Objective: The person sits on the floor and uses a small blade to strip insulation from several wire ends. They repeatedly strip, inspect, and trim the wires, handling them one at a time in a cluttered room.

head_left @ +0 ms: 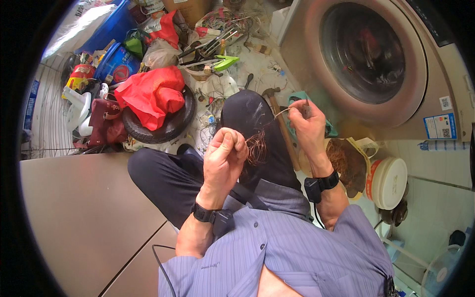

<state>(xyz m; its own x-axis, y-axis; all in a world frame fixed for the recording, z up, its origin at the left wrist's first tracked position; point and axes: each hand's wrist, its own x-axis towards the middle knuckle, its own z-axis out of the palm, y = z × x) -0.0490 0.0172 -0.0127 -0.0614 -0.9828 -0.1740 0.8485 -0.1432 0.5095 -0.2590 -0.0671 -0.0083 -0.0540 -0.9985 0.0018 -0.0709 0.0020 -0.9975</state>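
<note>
My left hand (225,153) is pinched over my lap, gripping a loose tangle of thin copper wire (257,147) that fans out beside my fingers. My right hand (307,127), higher and to the right, is closed on a small dark tool (307,111), possibly a blade, with a short pale strand (282,112) poking leftward from the fingers. A wooden-handled hammer (276,106) lies beside my right knee, partly behind my right hand. A container of copper wire scraps (337,162) sits right of my wrist, next to a white lidded bucket (390,182).
A front-loading washing machine (363,59) fills the upper right. Ahead lie a tire (148,133) under a red bag (151,96), a blue tub (118,62), green-handled tools (225,63) and scattered cables (227,22). A flat panel (79,198) is at left.
</note>
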